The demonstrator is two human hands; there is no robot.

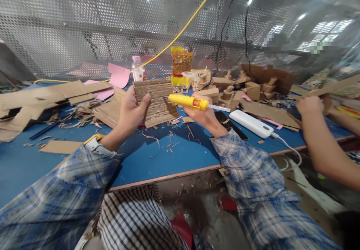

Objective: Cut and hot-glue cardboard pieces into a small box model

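My left hand grips the left edge of a ribbed, torn-faced cardboard piece, thumb on the side facing me, and holds it up above the table. In my right hand is a yellow hot glue gun, its nozzle pointing left at the right part of the cardboard. Whether the tip touches the cardboard I cannot tell. A clear glue stick juts from the gun's rear. Behind my left hand lies another flat cardboard piece.
A white power bank with a cable and a dark phone lie right of my right hand. Cardboard scraps litter the blue table. A bottle and yellow bag stand behind. Another person's hand is at right.
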